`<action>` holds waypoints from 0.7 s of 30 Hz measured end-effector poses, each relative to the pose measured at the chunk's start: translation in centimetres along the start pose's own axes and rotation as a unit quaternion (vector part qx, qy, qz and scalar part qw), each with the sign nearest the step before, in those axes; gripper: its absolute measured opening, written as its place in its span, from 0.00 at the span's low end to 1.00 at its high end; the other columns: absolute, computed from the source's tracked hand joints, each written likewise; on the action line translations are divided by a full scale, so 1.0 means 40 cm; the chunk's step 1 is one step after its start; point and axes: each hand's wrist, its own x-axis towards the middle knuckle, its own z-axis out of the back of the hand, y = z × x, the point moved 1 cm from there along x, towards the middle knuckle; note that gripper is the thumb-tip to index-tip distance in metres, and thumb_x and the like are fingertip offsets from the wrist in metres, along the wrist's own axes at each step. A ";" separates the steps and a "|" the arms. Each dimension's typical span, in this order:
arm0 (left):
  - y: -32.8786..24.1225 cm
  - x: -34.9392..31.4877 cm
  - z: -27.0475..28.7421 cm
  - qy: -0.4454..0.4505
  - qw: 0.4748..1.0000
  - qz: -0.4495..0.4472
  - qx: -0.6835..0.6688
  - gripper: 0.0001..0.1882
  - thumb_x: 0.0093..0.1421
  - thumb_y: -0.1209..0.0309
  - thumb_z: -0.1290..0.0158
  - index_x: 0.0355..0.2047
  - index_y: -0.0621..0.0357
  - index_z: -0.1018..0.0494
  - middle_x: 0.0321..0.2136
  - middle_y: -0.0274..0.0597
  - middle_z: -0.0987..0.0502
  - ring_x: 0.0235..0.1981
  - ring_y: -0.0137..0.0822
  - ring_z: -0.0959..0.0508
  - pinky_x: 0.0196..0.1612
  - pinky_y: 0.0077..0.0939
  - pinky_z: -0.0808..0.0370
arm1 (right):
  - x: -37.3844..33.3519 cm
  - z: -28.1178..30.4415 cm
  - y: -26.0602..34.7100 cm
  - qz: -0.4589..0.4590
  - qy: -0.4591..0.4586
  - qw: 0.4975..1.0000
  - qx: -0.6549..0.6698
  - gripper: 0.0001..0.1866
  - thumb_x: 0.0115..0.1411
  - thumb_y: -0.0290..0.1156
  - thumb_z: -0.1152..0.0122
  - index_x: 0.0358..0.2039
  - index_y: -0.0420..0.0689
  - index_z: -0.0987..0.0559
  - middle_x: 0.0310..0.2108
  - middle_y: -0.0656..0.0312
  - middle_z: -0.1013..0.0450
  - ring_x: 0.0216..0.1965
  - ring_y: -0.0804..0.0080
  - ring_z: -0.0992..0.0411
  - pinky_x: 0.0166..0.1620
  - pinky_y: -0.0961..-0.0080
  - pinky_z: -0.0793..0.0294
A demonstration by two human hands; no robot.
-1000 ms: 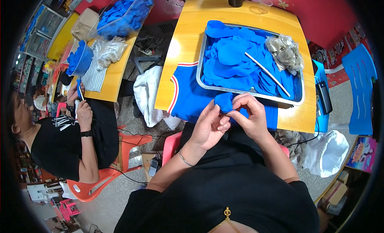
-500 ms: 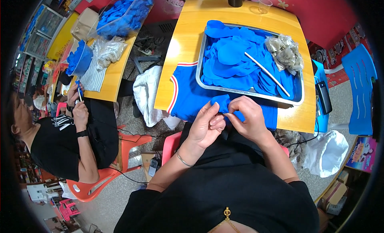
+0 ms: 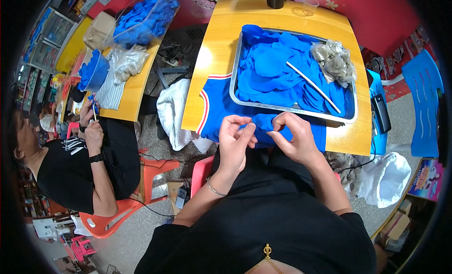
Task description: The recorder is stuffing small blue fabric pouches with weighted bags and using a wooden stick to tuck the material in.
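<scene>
My left hand (image 3: 237,138) and my right hand (image 3: 296,135) are close together above the near edge of the table, fingertips pinched on a small piece of blue cloth (image 3: 263,122). Exactly how the fingers hold it is partly hidden. Beneath lies a blue garment (image 3: 221,103) with red-and-white trim, spread on the yellow table (image 3: 348,144). Partly on top of it stands a metal tray (image 3: 232,88) heaped with thin blue cloth pieces (image 3: 270,64). A white stick (image 3: 313,86) rests across them, beside a clear plastic bag (image 3: 334,62) of greyish-brown material.
At the left, a seated person (image 3: 77,173) holds a thin stick with something blue at its tip. Near that person are a blue bowl (image 3: 97,74) and a clear bin (image 3: 173,17) of blue pieces. A blue chair (image 3: 423,95) and a white sack (image 3: 386,180) stand at the right.
My left hand has turned and shifted slightly left, its fingers now curled at the cloth's left end. My right hand stays nearly in place, pinching the right end.
</scene>
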 end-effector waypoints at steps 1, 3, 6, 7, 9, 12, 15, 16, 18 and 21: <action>-0.008 -0.002 0.002 0.014 0.997 -0.069 0.041 0.13 0.50 0.77 0.42 0.36 0.61 0.31 0.36 0.39 0.29 0.24 0.23 0.29 0.24 0.12 0.33 | 0.001 0.001 0.002 -0.001 0.006 1.000 -0.002 0.08 0.47 0.23 0.40 0.24 0.39 0.31 0.23 0.57 0.33 0.26 0.63 0.32 0.30 0.73 0.32; -0.034 0.003 0.003 0.055 0.964 -0.184 0.182 0.12 0.49 0.77 0.42 0.34 0.61 0.30 0.35 0.40 0.29 0.27 0.25 0.28 0.26 0.15 0.32 | 0.001 0.001 0.004 -0.002 0.013 1.000 -0.003 0.08 0.47 0.23 0.40 0.24 0.39 0.31 0.22 0.57 0.33 0.26 0.63 0.32 0.30 0.73 0.33; -0.097 0.012 -0.022 0.090 0.846 -0.346 0.394 0.08 0.45 0.79 0.42 0.28 0.60 0.26 0.32 0.41 0.27 0.30 0.33 0.26 0.33 0.24 0.30 | 0.001 0.001 0.003 0.004 0.032 0.999 0.006 0.08 0.47 0.24 0.40 0.24 0.39 0.31 0.22 0.58 0.33 0.25 0.63 0.32 0.29 0.73 0.33; -0.105 0.018 -0.019 0.129 0.818 -0.366 0.424 0.08 0.45 0.79 0.42 0.28 0.60 0.25 0.30 0.41 0.26 0.30 0.35 0.26 0.33 0.25 0.30 | -0.001 0.001 0.001 -0.006 0.039 0.999 0.007 0.08 0.46 0.23 0.40 0.23 0.39 0.31 0.23 0.58 0.32 0.26 0.64 0.31 0.30 0.74 0.33; -0.121 0.018 -0.024 0.182 0.783 -0.378 0.460 0.07 0.45 0.78 0.43 0.27 0.59 0.25 0.25 0.39 0.26 0.29 0.37 0.26 0.32 0.28 0.30 | 0.001 0.003 0.000 -0.015 0.045 0.999 0.009 0.08 0.45 0.22 0.40 0.22 0.39 0.31 0.24 0.59 0.31 0.26 0.66 0.31 0.31 0.75 0.32; -0.125 0.024 -0.017 0.198 0.739 -0.404 0.501 0.08 0.43 0.79 0.42 0.28 0.60 0.24 0.26 0.40 0.24 0.28 0.37 0.25 0.32 0.27 0.30 | 0.003 0.008 0.001 -0.015 0.052 0.999 0.002 0.08 0.45 0.22 0.40 0.22 0.39 0.31 0.24 0.59 0.31 0.26 0.66 0.31 0.31 0.76 0.32; -0.128 0.029 -0.014 0.220 0.728 -0.402 0.510 0.08 0.43 0.78 0.42 0.27 0.60 0.24 0.25 0.40 0.24 0.27 0.38 0.25 0.31 0.28 0.30 | 0.001 0.009 -0.002 -0.012 0.056 0.998 0.014 0.08 0.45 0.23 0.39 0.22 0.39 0.31 0.24 0.59 0.31 0.26 0.66 0.31 0.31 0.76 0.33; -0.129 0.031 -0.013 0.220 0.728 -0.402 0.510 0.08 0.43 0.78 0.42 0.27 0.60 0.24 0.25 0.40 0.24 0.27 0.38 0.25 0.31 0.28 0.30 | 0.001 0.009 -0.003 -0.012 0.060 0.998 0.018 0.08 0.45 0.23 0.39 0.22 0.39 0.31 0.23 0.59 0.31 0.26 0.67 0.32 0.30 0.76 0.33; -0.129 0.036 -0.010 0.241 0.729 -0.398 0.502 0.07 0.42 0.78 0.42 0.26 0.60 0.24 0.24 0.40 0.25 0.26 0.37 0.25 0.30 0.27 0.30 | 0.001 0.012 -0.005 -0.012 0.064 0.998 0.023 0.08 0.45 0.23 0.39 0.22 0.39 0.31 0.23 0.59 0.31 0.26 0.67 0.32 0.30 0.76 0.33; -0.130 0.038 -0.016 0.252 0.728 -0.393 0.502 0.05 0.43 0.77 0.43 0.23 0.60 0.26 0.22 0.40 0.27 0.25 0.37 0.26 0.28 0.28 0.31 | 0.003 0.017 -0.002 -0.008 0.072 0.997 0.017 0.08 0.45 0.23 0.39 0.22 0.39 0.31 0.23 0.60 0.32 0.25 0.67 0.32 0.30 0.76 0.33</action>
